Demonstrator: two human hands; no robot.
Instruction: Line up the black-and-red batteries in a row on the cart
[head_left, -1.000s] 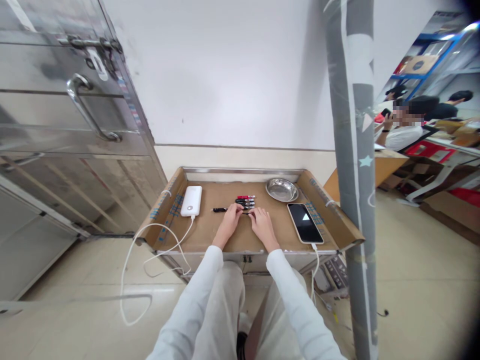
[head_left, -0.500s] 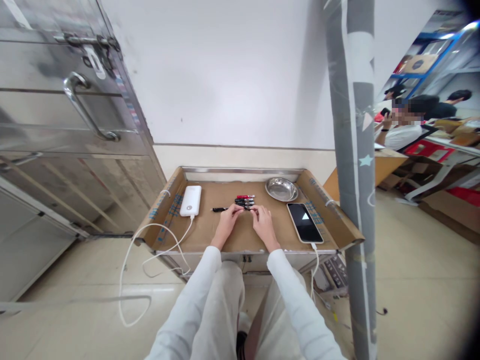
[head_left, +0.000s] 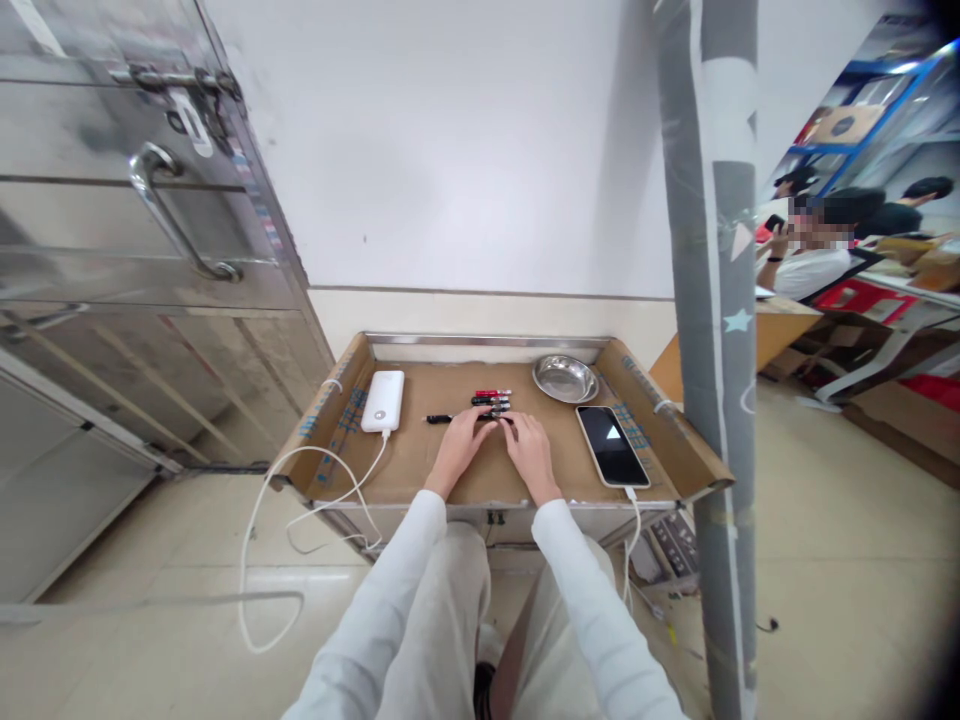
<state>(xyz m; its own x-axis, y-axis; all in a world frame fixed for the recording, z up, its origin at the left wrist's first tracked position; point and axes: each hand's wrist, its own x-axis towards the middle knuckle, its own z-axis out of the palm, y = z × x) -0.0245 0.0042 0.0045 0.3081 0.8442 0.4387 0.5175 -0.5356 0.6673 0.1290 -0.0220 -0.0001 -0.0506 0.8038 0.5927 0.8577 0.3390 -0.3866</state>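
My left hand [head_left: 459,448] is closed, thumb and fingers pinched together over the front of a small row of pens. From behind its fingers a black pen [head_left: 436,419] sticks out to the left, lying level. My right hand [head_left: 531,450] is closed too, its fingertips almost meeting those of the left at the row's right end. What it pinches is hidden by the fingers. Just beyond the fingertips lie a red pen [head_left: 493,393] and several black pens [head_left: 486,402], side by side and parallel.
A white power bank [head_left: 382,402] with a white cable lies at left on the cardboard-lined table [head_left: 420,385]. At right are a round metal dish [head_left: 564,378] and a cabled phone [head_left: 611,445]. A wrapped pole [head_left: 724,350] stands beside the table. People sit further off at right.
Both hands stay at the row of pens. The left fingertips have shifted slightly right, closer to the right ones. The view has moved a little.
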